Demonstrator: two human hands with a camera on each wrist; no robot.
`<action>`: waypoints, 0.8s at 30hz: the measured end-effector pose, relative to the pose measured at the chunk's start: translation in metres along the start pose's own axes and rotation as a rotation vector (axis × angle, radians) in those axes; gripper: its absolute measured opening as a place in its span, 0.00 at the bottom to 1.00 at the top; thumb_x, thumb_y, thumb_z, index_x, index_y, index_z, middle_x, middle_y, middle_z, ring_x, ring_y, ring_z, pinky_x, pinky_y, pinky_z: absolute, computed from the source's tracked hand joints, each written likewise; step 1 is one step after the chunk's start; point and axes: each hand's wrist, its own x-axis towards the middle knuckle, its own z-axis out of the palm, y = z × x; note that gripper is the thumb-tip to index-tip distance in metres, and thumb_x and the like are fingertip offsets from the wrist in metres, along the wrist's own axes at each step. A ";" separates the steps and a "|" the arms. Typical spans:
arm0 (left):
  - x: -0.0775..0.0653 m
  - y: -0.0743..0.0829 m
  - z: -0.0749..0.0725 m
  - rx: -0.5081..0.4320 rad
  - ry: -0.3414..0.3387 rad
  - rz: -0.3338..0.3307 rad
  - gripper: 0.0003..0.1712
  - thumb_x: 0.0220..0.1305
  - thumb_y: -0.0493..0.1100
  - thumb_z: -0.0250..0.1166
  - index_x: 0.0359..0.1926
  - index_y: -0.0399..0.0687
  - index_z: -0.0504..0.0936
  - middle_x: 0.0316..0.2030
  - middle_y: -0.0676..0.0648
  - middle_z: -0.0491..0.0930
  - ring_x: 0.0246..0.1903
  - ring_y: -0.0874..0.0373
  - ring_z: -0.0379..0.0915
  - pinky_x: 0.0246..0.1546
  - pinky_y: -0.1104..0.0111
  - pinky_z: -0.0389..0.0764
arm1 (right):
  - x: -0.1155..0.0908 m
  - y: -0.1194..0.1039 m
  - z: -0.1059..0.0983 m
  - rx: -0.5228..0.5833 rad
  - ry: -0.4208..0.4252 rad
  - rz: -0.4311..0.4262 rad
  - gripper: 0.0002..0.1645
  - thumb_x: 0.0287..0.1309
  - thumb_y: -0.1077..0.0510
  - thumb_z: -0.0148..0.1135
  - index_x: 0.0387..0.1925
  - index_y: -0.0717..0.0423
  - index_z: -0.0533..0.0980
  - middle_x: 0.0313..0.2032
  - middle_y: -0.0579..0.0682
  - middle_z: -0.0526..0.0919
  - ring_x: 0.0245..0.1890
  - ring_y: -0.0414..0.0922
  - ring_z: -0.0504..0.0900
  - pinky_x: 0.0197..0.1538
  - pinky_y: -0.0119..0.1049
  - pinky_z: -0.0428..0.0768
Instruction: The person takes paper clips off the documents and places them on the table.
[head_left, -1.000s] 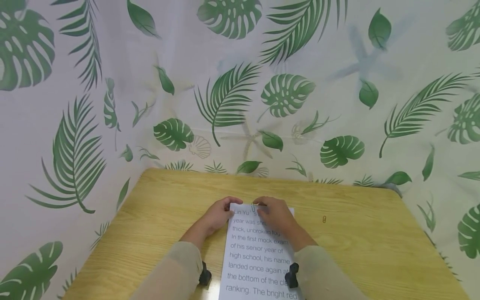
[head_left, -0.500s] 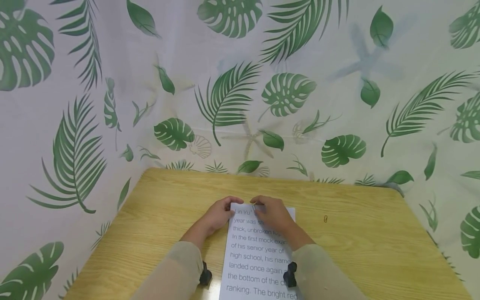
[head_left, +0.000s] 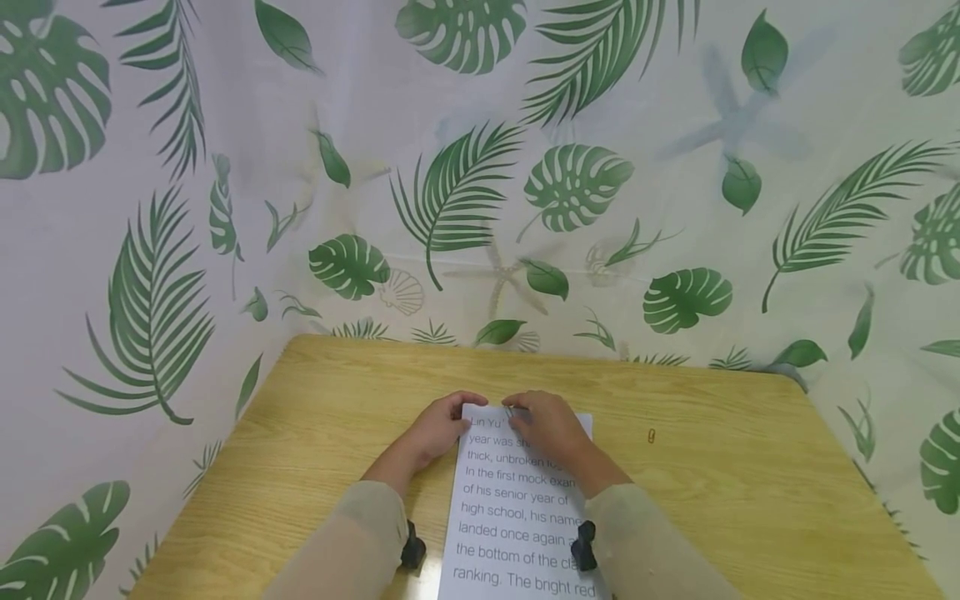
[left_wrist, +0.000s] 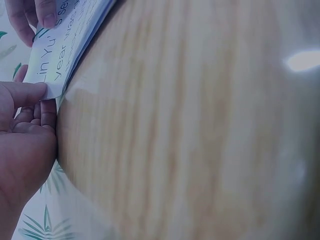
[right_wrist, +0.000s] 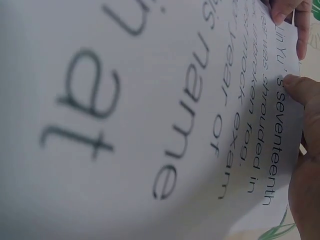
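Observation:
A stack of printed sheets extends from my hands toward the front, large black text facing up. My left hand pinches its top left corner, thumb over the print and fingers underneath, as the left wrist view shows. At the top edge my right hand pinches a dark paper clip between thumb and fingers, right at the paper's rim. Most of that clip is hidden by the fingers. In the right wrist view, the right thumb lies on the first line of text.
An orange paper clip lies on the wooden table to the right of the sheets. Behind the table's far edge hangs a white curtain printed with green leaves. Both wrists wear black mounts.
My right hand has shifted slightly left along the top edge, and its fingers now cover more of the clip. The left hand keeps its place on the corner.

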 end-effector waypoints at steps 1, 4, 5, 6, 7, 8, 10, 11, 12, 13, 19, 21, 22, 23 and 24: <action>0.000 0.000 0.000 0.002 0.000 -0.002 0.24 0.81 0.33 0.56 0.65 0.65 0.83 0.57 0.47 0.82 0.55 0.52 0.78 0.60 0.59 0.75 | 0.000 -0.001 -0.001 -0.012 -0.004 -0.005 0.21 0.69 0.57 0.73 0.62 0.45 0.86 0.63 0.47 0.89 0.70 0.52 0.83 0.75 0.53 0.78; 0.000 0.000 0.000 0.007 0.006 -0.010 0.24 0.81 0.34 0.56 0.64 0.66 0.83 0.57 0.47 0.82 0.55 0.51 0.77 0.61 0.58 0.74 | 0.000 -0.003 -0.005 -0.044 -0.017 -0.013 0.22 0.69 0.56 0.74 0.63 0.44 0.86 0.63 0.47 0.89 0.70 0.53 0.84 0.75 0.53 0.78; 0.001 0.000 0.000 0.008 0.007 -0.010 0.24 0.81 0.34 0.56 0.64 0.66 0.83 0.57 0.47 0.82 0.56 0.51 0.77 0.62 0.57 0.74 | 0.000 -0.004 -0.006 -0.050 -0.018 -0.015 0.22 0.69 0.56 0.74 0.63 0.45 0.86 0.63 0.48 0.89 0.70 0.53 0.83 0.74 0.53 0.78; 0.001 0.000 0.000 0.008 0.008 -0.010 0.24 0.81 0.34 0.56 0.64 0.66 0.83 0.57 0.47 0.82 0.56 0.51 0.77 0.63 0.56 0.74 | -0.001 -0.004 -0.007 -0.051 -0.019 -0.014 0.22 0.69 0.56 0.74 0.63 0.45 0.86 0.63 0.48 0.89 0.70 0.53 0.84 0.74 0.53 0.78; 0.001 0.000 0.000 0.008 0.010 -0.009 0.24 0.81 0.34 0.56 0.64 0.66 0.83 0.58 0.47 0.82 0.57 0.50 0.77 0.64 0.55 0.73 | -0.001 -0.005 -0.008 -0.045 -0.018 -0.007 0.22 0.69 0.55 0.74 0.63 0.45 0.85 0.63 0.48 0.89 0.69 0.53 0.84 0.74 0.53 0.78; 0.001 -0.001 0.000 0.007 0.011 -0.007 0.24 0.81 0.34 0.56 0.64 0.65 0.83 0.58 0.46 0.82 0.57 0.50 0.77 0.65 0.54 0.73 | -0.001 -0.004 -0.009 -0.036 -0.013 0.000 0.22 0.69 0.55 0.74 0.63 0.46 0.85 0.63 0.49 0.89 0.68 0.53 0.85 0.73 0.52 0.79; 0.002 -0.002 0.001 0.004 0.013 -0.005 0.24 0.81 0.34 0.56 0.64 0.65 0.83 0.59 0.46 0.82 0.58 0.50 0.77 0.66 0.53 0.73 | -0.003 -0.002 -0.010 -0.001 0.006 0.016 0.22 0.70 0.55 0.73 0.64 0.47 0.85 0.61 0.50 0.90 0.65 0.53 0.87 0.71 0.53 0.81; 0.002 -0.002 0.001 0.004 0.013 -0.003 0.24 0.81 0.33 0.56 0.64 0.65 0.83 0.59 0.46 0.82 0.58 0.50 0.77 0.66 0.53 0.73 | -0.003 -0.001 -0.010 0.020 0.019 0.023 0.23 0.70 0.55 0.73 0.64 0.48 0.85 0.59 0.50 0.91 0.63 0.52 0.88 0.70 0.53 0.82; 0.002 -0.003 0.002 0.006 0.014 -0.002 0.23 0.81 0.33 0.56 0.64 0.65 0.83 0.59 0.46 0.82 0.57 0.50 0.77 0.66 0.54 0.73 | -0.004 0.002 -0.011 0.043 0.031 0.034 0.22 0.70 0.55 0.73 0.64 0.48 0.85 0.57 0.50 0.91 0.60 0.52 0.88 0.68 0.53 0.83; 0.002 -0.003 0.002 0.007 0.013 -0.002 0.23 0.81 0.33 0.56 0.64 0.65 0.83 0.58 0.46 0.82 0.57 0.50 0.78 0.65 0.54 0.74 | -0.004 0.004 -0.011 0.064 0.045 0.040 0.23 0.70 0.55 0.72 0.64 0.49 0.84 0.55 0.50 0.92 0.58 0.51 0.89 0.67 0.52 0.84; 0.002 -0.003 0.003 0.006 0.018 -0.003 0.24 0.80 0.32 0.56 0.64 0.64 0.83 0.58 0.45 0.82 0.57 0.50 0.76 0.62 0.56 0.73 | -0.007 0.026 -0.022 0.119 0.111 0.056 0.23 0.69 0.57 0.73 0.63 0.54 0.84 0.52 0.53 0.92 0.56 0.53 0.89 0.65 0.54 0.84; 0.002 -0.002 0.002 0.000 0.021 -0.004 0.25 0.80 0.32 0.56 0.64 0.64 0.83 0.58 0.46 0.82 0.57 0.50 0.76 0.63 0.56 0.73 | -0.008 0.034 -0.027 0.119 0.138 0.073 0.22 0.69 0.57 0.73 0.63 0.54 0.85 0.54 0.54 0.91 0.59 0.55 0.88 0.67 0.55 0.83; 0.002 -0.002 0.002 -0.004 0.020 -0.005 0.25 0.80 0.32 0.56 0.64 0.64 0.83 0.59 0.46 0.82 0.58 0.50 0.77 0.64 0.55 0.74 | -0.010 0.038 -0.030 0.128 0.146 0.087 0.23 0.69 0.56 0.73 0.63 0.54 0.84 0.55 0.55 0.91 0.61 0.56 0.87 0.68 0.56 0.82; 0.002 -0.002 0.002 -0.007 0.020 -0.004 0.25 0.80 0.32 0.56 0.64 0.64 0.83 0.59 0.46 0.82 0.58 0.50 0.77 0.64 0.55 0.74 | -0.011 0.042 -0.034 0.128 0.155 0.094 0.23 0.69 0.56 0.73 0.63 0.55 0.84 0.56 0.56 0.90 0.61 0.57 0.87 0.69 0.57 0.81; 0.003 -0.002 0.002 -0.009 0.018 -0.003 0.25 0.80 0.32 0.56 0.64 0.64 0.83 0.59 0.46 0.82 0.58 0.50 0.78 0.64 0.56 0.74 | -0.013 0.046 -0.037 0.128 0.163 0.097 0.23 0.70 0.56 0.72 0.64 0.55 0.84 0.57 0.56 0.90 0.62 0.58 0.86 0.70 0.58 0.80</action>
